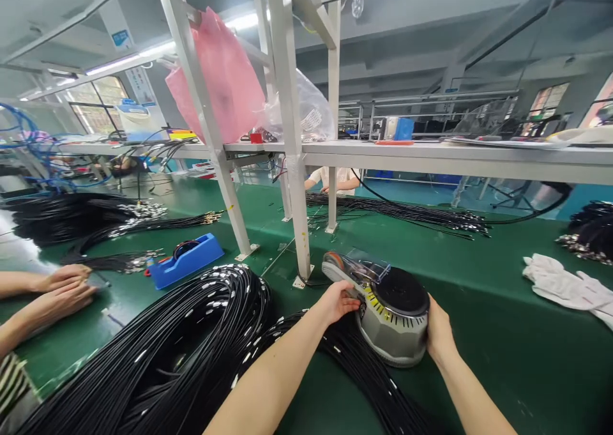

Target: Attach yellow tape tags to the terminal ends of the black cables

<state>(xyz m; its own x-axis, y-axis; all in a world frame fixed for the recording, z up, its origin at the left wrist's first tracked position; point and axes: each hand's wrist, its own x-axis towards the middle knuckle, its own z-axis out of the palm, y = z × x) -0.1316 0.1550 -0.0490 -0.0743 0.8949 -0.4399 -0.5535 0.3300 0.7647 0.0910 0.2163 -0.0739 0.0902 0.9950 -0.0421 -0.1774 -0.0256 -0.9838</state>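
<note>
A round grey tape dispenser (393,336) with a black disc on top and yellow marks along its rim stands on the green bench between my hands. My left hand (338,302) grips its left side, near the clear cover (366,267), with the thumb on the housing and the fingers curled. Against the right wall of the dispenser lies my right hand (439,330), its fingers partly hidden behind the body. A bundle of black cables (368,374) runs under my left forearm and along the dispenser's near left side.
A large coil of black cables (225,294) fills the left, beside a blue tape holder (189,261). A co-worker's hands (67,294) are at far left. White shelf posts (297,218) rise ahead. White gloves (565,285) lie right; more cables (416,213) lie behind.
</note>
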